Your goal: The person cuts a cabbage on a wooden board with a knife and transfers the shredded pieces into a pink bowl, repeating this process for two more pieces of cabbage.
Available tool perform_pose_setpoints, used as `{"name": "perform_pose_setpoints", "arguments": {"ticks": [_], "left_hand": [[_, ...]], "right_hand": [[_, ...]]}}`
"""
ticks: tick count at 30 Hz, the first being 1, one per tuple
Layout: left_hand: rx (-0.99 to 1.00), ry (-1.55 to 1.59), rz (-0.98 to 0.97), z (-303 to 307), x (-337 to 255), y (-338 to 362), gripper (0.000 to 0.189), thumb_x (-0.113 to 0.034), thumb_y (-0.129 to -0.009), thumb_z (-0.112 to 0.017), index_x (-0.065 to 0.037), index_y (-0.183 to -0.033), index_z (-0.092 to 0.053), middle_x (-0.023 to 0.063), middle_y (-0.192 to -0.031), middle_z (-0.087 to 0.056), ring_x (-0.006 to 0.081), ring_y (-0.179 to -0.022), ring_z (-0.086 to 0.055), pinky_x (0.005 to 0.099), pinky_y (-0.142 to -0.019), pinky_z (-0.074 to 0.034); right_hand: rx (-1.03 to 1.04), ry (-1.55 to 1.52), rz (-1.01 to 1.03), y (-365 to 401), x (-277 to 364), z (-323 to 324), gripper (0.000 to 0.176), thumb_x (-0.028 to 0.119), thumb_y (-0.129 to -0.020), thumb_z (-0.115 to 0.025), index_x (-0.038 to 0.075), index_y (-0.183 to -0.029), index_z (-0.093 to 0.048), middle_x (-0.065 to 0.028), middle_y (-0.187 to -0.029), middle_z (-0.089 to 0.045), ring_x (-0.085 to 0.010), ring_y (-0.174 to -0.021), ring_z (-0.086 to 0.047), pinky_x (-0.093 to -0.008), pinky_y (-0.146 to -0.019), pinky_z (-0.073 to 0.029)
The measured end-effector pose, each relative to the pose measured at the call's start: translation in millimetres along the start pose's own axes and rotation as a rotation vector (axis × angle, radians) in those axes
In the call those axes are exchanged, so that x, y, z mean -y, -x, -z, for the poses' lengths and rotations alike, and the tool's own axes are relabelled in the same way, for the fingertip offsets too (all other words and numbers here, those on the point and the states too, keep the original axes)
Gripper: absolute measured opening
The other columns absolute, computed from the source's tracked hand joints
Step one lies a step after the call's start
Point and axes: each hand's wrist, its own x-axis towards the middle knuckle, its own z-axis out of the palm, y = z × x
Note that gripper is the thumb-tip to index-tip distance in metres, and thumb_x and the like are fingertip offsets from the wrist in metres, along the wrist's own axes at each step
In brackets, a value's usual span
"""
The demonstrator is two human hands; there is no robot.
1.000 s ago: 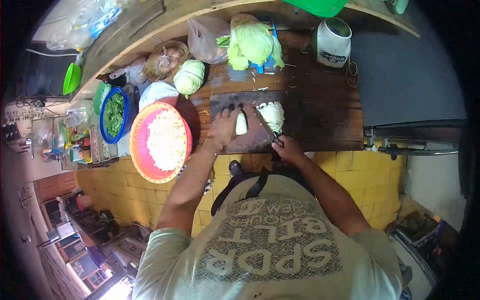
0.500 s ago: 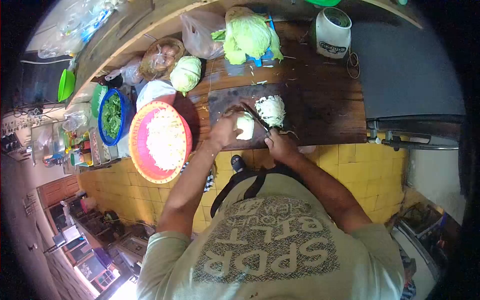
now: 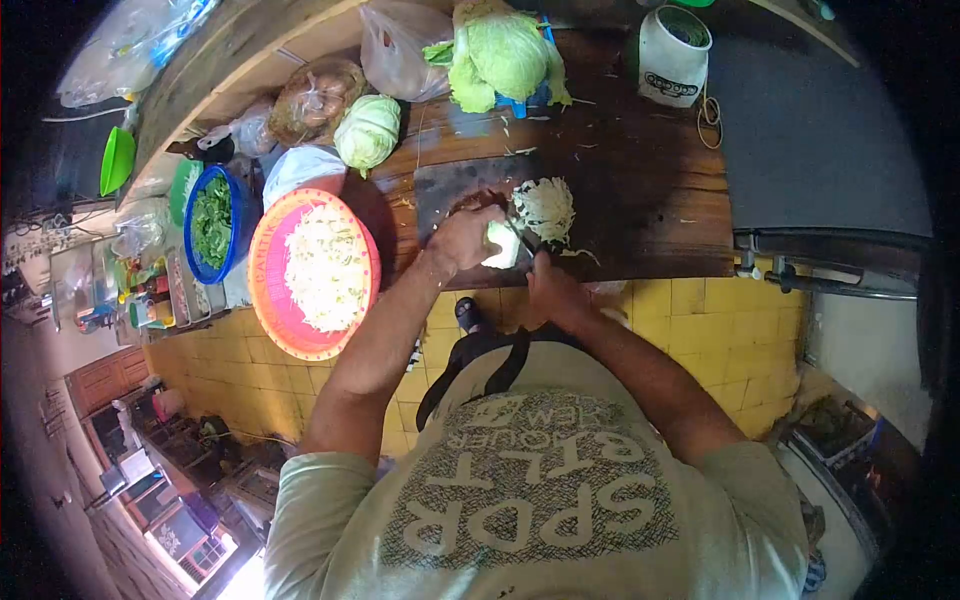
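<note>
My left hand (image 3: 465, 238) is closed on a pale chunk of cabbage (image 3: 502, 246), pressing it down on the dark cutting board (image 3: 450, 180). In my right hand (image 3: 552, 285) is a knife (image 3: 524, 241), its blade lying along the right side of the chunk. The handle is mostly hidden in my fingers. Just beyond the blade sits a heap of shredded cabbage (image 3: 546, 208), with a few strands trailing to the right.
Left of the board stands a red-orange basin (image 3: 262, 300) holding shredded cabbage. Behind it are a blue basin (image 3: 240, 225) of chopped greens and a whole cabbage (image 3: 367, 134). A larger leafy cabbage (image 3: 505, 60) and a white container (image 3: 672, 60) stand at the back.
The knife has turned from slanting over the shreds to lying against the chunk's right side. My left hand has moved slightly right and up with the chunk. The whole view has shifted a little.
</note>
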Motion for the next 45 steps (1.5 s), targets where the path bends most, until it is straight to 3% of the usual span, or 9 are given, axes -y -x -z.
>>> {"name": "perform_pose_setpoints", "arguments": {"ticks": [6, 8, 12, 16, 20, 34, 39, 42, 45], "left_hand": [[-0.094, -0.074, -0.053, -3, 3, 4, 0.052, -0.024, -0.075, -0.076, -0.013, -0.119, -0.051, 0.0195, -0.111, -0.063, 0.0397, -0.103, -0.06, 0.0473, -0.088, -0.048], [-0.218, -0.095, -0.096, -11, 9, 4, 0.047, -0.025, -0.074, -0.077, -0.013, -0.113, -0.054, 0.0172, -0.102, -0.064, 0.0375, -0.106, -0.06, 0.0445, -0.093, -0.046], [-0.098, -0.056, -0.071, -6, 7, 1, 0.052, -0.02, -0.074, -0.078, -0.013, -0.118, -0.052, 0.0188, -0.112, -0.062, 0.0386, -0.107, -0.059, 0.0463, -0.09, -0.048], [-0.231, -0.073, -0.072, -2, 10, -1, 0.051, -0.019, -0.073, -0.079, -0.013, -0.117, -0.054, 0.0165, -0.112, -0.063, 0.0371, -0.105, -0.061, 0.0454, -0.088, -0.049], [-0.085, -0.016, 0.045, 6, 0, -3, 0.049, -0.017, -0.072, -0.079, -0.011, -0.113, -0.052, 0.0178, -0.109, -0.062, 0.0383, -0.105, -0.06, 0.0471, -0.086, -0.049], [-0.212, 0.03, 0.011, 1, 6, 3, 0.051, -0.019, -0.071, -0.08, -0.01, -0.114, -0.052, 0.0173, -0.111, -0.06, 0.0405, -0.102, -0.06, 0.0456, -0.084, -0.05], [-0.184, -0.005, 0.069, 7, 0, 0, 0.049, -0.02, -0.072, -0.079, -0.01, -0.112, -0.052, 0.0188, -0.108, -0.063, 0.0403, -0.101, -0.061, 0.0477, -0.085, -0.049], [-0.22, -0.031, 0.048, 3, 4, 3, 0.045, -0.018, -0.074, -0.078, -0.008, -0.11, -0.052, 0.0198, -0.108, -0.064, 0.0392, -0.101, -0.061, 0.0475, -0.084, -0.049], [-0.249, 0.037, 0.041, -17, 9, 13, 0.045, -0.023, -0.073, -0.079, -0.009, -0.109, -0.055, 0.0168, -0.092, -0.064, 0.0391, -0.089, -0.064, 0.0474, -0.075, -0.049]], "right_hand": [[-0.088, -0.005, 0.051, -16, 5, 9, 0.031, 0.023, -0.094, -0.051, -0.001, -0.106, -0.039, -0.0299, -0.077, -0.062, -0.0488, -0.073, -0.062, -0.0588, -0.067, -0.047], [-0.057, -0.065, 0.085, -3, 6, 9, 0.031, 0.024, -0.094, -0.051, -0.001, -0.107, -0.038, -0.0285, -0.076, -0.063, -0.0483, -0.073, -0.062, -0.0578, -0.064, -0.048], [0.023, 0.021, -0.016, -23, 3, -2, 0.033, 0.023, -0.094, -0.051, -0.003, -0.111, -0.04, -0.0283, -0.087, -0.064, -0.0484, -0.082, -0.063, -0.0566, -0.073, -0.05], [-0.075, 0.017, 0.097, -10, 16, 15, 0.031, 0.022, -0.094, -0.052, -0.002, -0.109, -0.039, -0.0268, -0.08, -0.064, -0.0472, -0.076, -0.064, -0.0566, -0.067, -0.05], [-0.074, 0.087, 0.108, -28, -8, -16, 0.03, 0.021, -0.093, -0.052, -0.002, -0.11, -0.043, -0.026, -0.079, -0.065, -0.0441, -0.074, -0.066, -0.0538, -0.063, -0.053], [0.013, 0.041, 0.048, -27, 24, 20, 0.032, 0.021, -0.094, -0.049, -0.003, -0.114, -0.04, -0.0287, -0.087, -0.064, -0.0469, -0.08, -0.064, -0.0565, -0.07, -0.051], [-0.078, 0.124, 0.146, -46, -7, -14, 0.032, 0.023, -0.093, -0.052, -0.002, -0.11, -0.041, -0.0278, -0.077, -0.063, -0.0466, -0.074, -0.064, -0.0545, -0.065, -0.051], [-0.04, 0.065, 0.079, -21, 31, 27, 0.028, 0.021, -0.093, -0.05, -0.002, -0.107, -0.044, -0.0268, -0.083, -0.064, -0.0469, -0.076, -0.064, -0.0559, -0.066, -0.051], [-0.034, 0.069, 0.157, -26, 12, 1, 0.033, 0.02, -0.092, -0.051, -0.005, -0.112, -0.043, -0.0268, -0.081, -0.064, -0.0463, -0.075, -0.064, -0.0559, -0.066, -0.051]]}}
